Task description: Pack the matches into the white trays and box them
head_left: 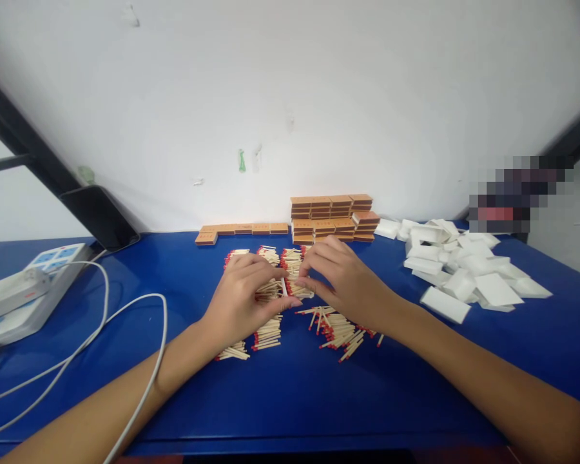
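Observation:
Both hands meet over a spread of red-tipped matchsticks (pixel 336 328) on the blue table (pixel 290 393). My left hand (pixel 241 293) is curled, its fingers pinching a bundle of matchsticks (pixel 270 290). My right hand (pixel 341 277) is curled too, and its fingertips press on the same bundle from the right, near a small white piece (pixel 284 287). More matchsticks lie in heaps under and behind the hands.
Orange matchboxes (pixel 333 219) are stacked at the wall, with a single row (pixel 244 229) to their left. A heap of white inner trays (pixel 464 267) lies at the right. A power strip (pixel 29 283) and white cables (pixel 140 322) lie at the left.

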The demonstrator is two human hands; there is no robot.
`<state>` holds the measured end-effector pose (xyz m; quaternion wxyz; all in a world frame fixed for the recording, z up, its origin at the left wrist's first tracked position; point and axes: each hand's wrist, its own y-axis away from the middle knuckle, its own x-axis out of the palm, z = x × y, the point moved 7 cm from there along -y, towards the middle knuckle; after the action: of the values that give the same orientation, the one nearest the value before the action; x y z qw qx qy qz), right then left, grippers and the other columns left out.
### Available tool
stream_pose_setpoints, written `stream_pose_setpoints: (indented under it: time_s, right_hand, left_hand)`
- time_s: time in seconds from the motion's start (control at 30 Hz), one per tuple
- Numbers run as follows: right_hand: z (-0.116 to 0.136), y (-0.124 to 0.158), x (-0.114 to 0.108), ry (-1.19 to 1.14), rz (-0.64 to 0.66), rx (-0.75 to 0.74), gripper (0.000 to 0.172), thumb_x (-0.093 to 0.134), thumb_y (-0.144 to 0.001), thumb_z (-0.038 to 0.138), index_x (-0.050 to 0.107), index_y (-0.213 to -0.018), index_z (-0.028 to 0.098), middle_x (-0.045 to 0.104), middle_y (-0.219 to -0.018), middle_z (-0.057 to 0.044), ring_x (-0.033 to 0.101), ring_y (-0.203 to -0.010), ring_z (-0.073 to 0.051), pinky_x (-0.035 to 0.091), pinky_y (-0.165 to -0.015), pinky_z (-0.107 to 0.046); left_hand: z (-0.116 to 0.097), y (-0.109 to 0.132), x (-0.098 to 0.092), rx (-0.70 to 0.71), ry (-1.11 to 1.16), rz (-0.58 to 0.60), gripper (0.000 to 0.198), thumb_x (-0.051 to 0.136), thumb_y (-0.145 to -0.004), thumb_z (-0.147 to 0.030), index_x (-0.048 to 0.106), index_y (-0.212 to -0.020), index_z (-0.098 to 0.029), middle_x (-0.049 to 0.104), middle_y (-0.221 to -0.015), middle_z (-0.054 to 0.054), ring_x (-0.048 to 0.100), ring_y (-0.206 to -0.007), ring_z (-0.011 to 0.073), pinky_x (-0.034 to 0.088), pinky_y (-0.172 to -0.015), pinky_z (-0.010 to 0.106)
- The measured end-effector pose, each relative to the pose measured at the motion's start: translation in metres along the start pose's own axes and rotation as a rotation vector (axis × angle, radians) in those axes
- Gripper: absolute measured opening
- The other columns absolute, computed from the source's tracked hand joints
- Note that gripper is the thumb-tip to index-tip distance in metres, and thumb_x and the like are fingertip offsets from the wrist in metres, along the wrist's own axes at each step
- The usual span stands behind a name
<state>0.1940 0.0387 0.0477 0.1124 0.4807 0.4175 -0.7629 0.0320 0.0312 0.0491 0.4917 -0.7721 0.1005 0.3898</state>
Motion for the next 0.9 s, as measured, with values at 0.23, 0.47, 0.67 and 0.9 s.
stream_pose_setpoints:
  time_s: [0.23, 0.47, 0.67, 0.9]
  right_hand:
    - [-0.031, 0.000, -0.019, 0.021, -0.075, 0.079, 0.019, 0.053, -0.107, 0.030, 0.066, -0.094, 0.024, 0.068, -0.095, -0.008, 0.056, -0.096, -0.028, 0.045, -0.092, -0.045]
    - [-0.079, 0.010, 0.008, 0.154, 0.068, 0.117, 0.020, 0.057, -0.103, 0.027, 0.076, -0.101, 0.021, 0.069, -0.097, -0.012, 0.055, -0.100, -0.031, 0.046, -0.089, -0.047]
    - [-0.077, 0.011, 0.019, 0.160, 0.128, 0.122, 0.016, 0.061, -0.102, 0.025, 0.076, -0.102, 0.019, 0.068, -0.097, -0.012, 0.054, -0.101, -0.030, 0.046, -0.091, -0.046]
    - [-0.077, 0.011, 0.021, 0.156, 0.155, 0.119, 0.014, 0.061, -0.101, 0.024, 0.069, -0.090, 0.021, 0.067, -0.095, -0.011, 0.054, -0.100, -0.029, 0.045, -0.087, -0.043]
  left_hand:
    - [0.007, 0.000, -0.001, -0.047, 0.007, -0.027, 0.037, 0.086, -0.086, -0.051, 0.076, -0.106, -0.022, 0.080, -0.094, 0.004, 0.071, -0.088, 0.0236, 0.050, -0.087, 0.041]
    - [0.012, 0.003, -0.002, -0.066, -0.023, -0.044, 0.040, 0.085, -0.086, -0.055, 0.076, -0.106, -0.021, 0.079, -0.094, 0.005, 0.070, -0.091, 0.0246, 0.049, -0.088, 0.043]
    - [0.011, 0.002, -0.003, -0.069, -0.027, -0.042, 0.040, 0.087, -0.084, -0.052, 0.076, -0.106, -0.020, 0.079, -0.094, 0.006, 0.071, -0.093, 0.0254, 0.049, -0.089, 0.043]
    - [0.009, 0.001, -0.003, -0.050, -0.021, -0.055, 0.040, 0.085, -0.085, -0.053, 0.075, -0.106, -0.020, 0.079, -0.092, 0.005, 0.072, -0.091, 0.0251, 0.049, -0.088, 0.042]
